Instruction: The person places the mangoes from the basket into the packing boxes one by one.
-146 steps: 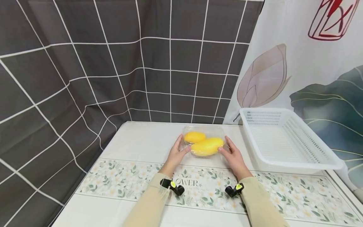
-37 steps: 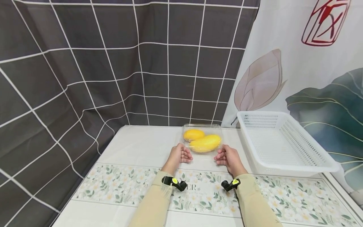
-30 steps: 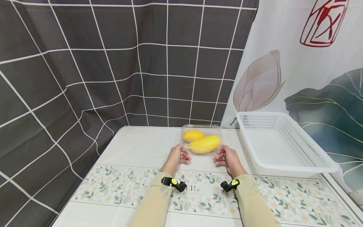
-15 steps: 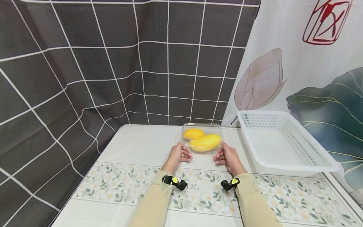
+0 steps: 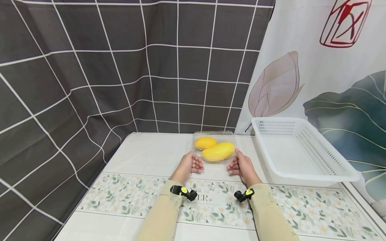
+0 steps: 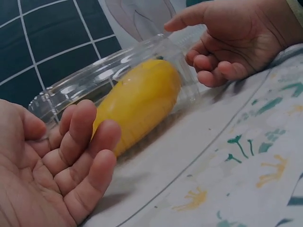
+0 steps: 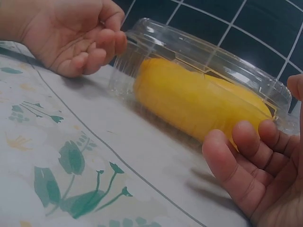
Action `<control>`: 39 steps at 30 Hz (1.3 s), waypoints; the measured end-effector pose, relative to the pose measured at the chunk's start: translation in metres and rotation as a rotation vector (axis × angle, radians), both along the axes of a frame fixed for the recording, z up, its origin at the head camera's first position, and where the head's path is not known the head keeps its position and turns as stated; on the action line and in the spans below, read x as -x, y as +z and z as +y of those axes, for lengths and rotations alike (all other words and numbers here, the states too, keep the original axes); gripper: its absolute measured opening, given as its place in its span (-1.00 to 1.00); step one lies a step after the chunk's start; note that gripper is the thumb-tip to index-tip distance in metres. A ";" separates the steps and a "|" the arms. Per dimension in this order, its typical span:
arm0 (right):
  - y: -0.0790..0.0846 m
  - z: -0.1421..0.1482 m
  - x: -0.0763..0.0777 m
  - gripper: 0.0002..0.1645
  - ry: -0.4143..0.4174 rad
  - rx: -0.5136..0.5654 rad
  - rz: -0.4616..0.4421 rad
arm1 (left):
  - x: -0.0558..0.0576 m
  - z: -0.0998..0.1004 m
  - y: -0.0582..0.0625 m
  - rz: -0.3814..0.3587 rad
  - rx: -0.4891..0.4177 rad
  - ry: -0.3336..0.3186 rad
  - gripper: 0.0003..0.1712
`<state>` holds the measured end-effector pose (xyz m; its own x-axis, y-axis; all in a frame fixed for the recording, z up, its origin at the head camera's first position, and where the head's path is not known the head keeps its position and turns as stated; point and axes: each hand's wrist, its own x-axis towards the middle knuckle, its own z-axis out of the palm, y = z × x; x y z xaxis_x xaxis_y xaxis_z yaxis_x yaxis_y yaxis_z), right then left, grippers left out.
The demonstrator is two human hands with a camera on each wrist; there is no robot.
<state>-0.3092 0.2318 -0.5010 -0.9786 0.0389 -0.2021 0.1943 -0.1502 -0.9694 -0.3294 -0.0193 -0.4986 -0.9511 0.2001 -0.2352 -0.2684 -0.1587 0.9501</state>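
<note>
A clear plastic clamshell box point(image 5: 224, 136) sits on the table near its back edge, its lid down. Inside lie two yellow mangoes, the larger one point(image 5: 217, 151) in front and a smaller one point(image 5: 205, 143) behind to the left. My left hand point(image 5: 190, 164) rests by the box's front left corner, fingers loosely curled around nothing. At the front right corner is my right hand point(image 5: 242, 166), also loosely curled and holding nothing, its thumb pointing up toward the box. The right wrist view shows the lid point(image 7: 189, 42) over the mangoes and both palms facing inward.
To the right stands a white perforated plastic basket point(image 5: 301, 174) with nothing in it. A dark gridded curtain point(image 5: 193, 83) hangs behind and at left. A white floral cloth covers the table point(image 5: 150, 147).
Earlier both hands held the box by its sides; they have since let go and drawn back to its front corners. Over the last second the right thumb lifted slightly; the box stayed still.
</note>
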 end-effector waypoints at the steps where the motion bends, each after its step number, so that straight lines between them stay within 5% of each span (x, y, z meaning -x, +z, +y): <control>1: 0.000 0.000 0.000 -0.34 0.000 0.001 0.001 | 0.000 0.000 0.000 0.001 0.004 0.002 -0.70; 23: 0.002 0.001 0.001 -0.37 -0.006 0.006 -0.011 | -0.001 0.002 0.003 -0.016 0.000 0.031 -0.65; 29: 0.005 0.002 0.003 -0.35 -0.038 -0.063 -0.007 | 0.004 -0.001 0.000 -0.039 0.013 0.005 -0.48; 33: 0.010 0.003 0.008 -0.17 -0.124 -0.241 -0.013 | 0.008 -0.007 0.003 -0.044 0.133 0.043 -0.35; 39: 0.040 0.005 0.021 -0.15 -0.196 -0.528 0.044 | 0.017 -0.021 0.023 -0.004 0.484 0.145 -0.33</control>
